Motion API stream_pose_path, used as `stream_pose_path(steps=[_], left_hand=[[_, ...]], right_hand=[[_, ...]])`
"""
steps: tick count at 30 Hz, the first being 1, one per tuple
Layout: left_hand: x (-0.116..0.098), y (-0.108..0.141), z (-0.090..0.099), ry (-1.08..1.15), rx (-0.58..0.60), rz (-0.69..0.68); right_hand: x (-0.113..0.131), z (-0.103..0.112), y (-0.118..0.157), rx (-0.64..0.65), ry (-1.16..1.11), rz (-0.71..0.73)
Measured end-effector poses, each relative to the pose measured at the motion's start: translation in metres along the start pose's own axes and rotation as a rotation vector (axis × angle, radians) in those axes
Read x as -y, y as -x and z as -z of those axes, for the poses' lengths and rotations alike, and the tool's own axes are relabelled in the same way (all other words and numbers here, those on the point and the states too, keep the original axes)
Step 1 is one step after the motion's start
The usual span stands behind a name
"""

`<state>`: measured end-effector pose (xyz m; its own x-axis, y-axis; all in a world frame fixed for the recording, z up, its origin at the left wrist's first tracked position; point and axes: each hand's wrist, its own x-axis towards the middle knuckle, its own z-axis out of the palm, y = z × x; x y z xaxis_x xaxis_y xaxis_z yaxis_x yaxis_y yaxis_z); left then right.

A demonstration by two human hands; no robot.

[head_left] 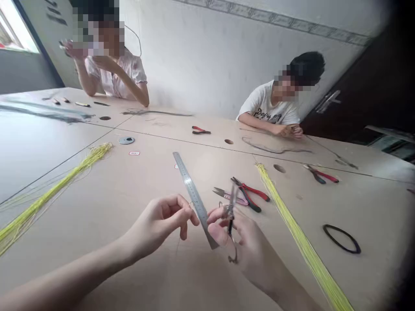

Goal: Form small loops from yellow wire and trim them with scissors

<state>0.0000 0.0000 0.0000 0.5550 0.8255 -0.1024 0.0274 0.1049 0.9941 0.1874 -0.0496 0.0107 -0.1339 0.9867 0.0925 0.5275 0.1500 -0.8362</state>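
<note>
**Over the bench point(113, 207), a thin strand in one hand and scissors in the other**

From the head view, with the clock centred between the two hands and twelve straight ahead, the left hand point(167, 218) sits at nine. Its thumb and forefinger are together, clamped on the thin strand point(191, 202), which makes a small loop at the fingertips and hangs faintly below them. At three to four, the right hand point(244, 235) has its fingers closed around the scissors point(231, 211), blades pointing to twelve; blur hides whether the blades are parted.

A metal ruler point(191, 186) runs between the hands toward eleven, its near end just beside the right fingers; I cannot tell if they touch. At one, small pink-handled snips point(240, 199) lie close against red-and-black pliers point(253, 193). One yellow bundle point(296, 229) slants from about one down to four, and another yellow bundle point(61, 185) stretches from ten to nine. A black oval band point(342, 239) lies just past three, and a second pair of pliers point(320, 174) at two. More pliers point(201, 130) rest at twelve, a grey disc point(125, 140) between ten and eleven.

Across the bench sit a person in a pale top point(129, 71) at eleven and a person in a white T-shirt point(261, 101) at one, both with hands raised or together.
</note>
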Motion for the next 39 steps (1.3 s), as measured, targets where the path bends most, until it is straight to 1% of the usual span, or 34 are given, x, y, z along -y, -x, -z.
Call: stream_pose_path(steps=[2,5,8,15,21,27,30,35,39], left_hand=[[0.001,-0.001,-0.001,0.062,0.061,0.04],[0.003,-0.001,-0.004,0.157,0.145,0.096],[0.004,0.0,-0.009,0.215,0.207,0.143],[0.007,0.002,-0.013,0.269,0.248,0.201],[0.006,0.003,-0.011,0.304,0.266,0.194],[0.006,0.003,-0.01,0.326,0.291,0.195],[0.006,0.002,-0.01,0.318,0.309,0.191],[0.007,0.002,-0.01,0.332,0.326,0.191],[0.01,0.003,-0.009,0.345,0.342,0.201]], right_hand=[[-0.001,-0.001,0.003,-0.085,-0.064,0.121],[-0.003,-0.003,0.005,-0.167,-0.109,0.247],[-0.003,-0.006,0.005,-0.195,-0.117,0.294],[-0.003,-0.008,0.005,-0.156,-0.071,0.32],[-0.004,-0.008,0.004,-0.158,-0.034,0.309],[-0.004,-0.009,0.004,-0.165,-0.007,0.333],[-0.004,-0.008,0.004,-0.152,-0.01,0.331],[-0.004,-0.008,0.004,-0.094,0.001,0.345],[-0.006,-0.009,0.004,-0.101,-0.028,0.364]])
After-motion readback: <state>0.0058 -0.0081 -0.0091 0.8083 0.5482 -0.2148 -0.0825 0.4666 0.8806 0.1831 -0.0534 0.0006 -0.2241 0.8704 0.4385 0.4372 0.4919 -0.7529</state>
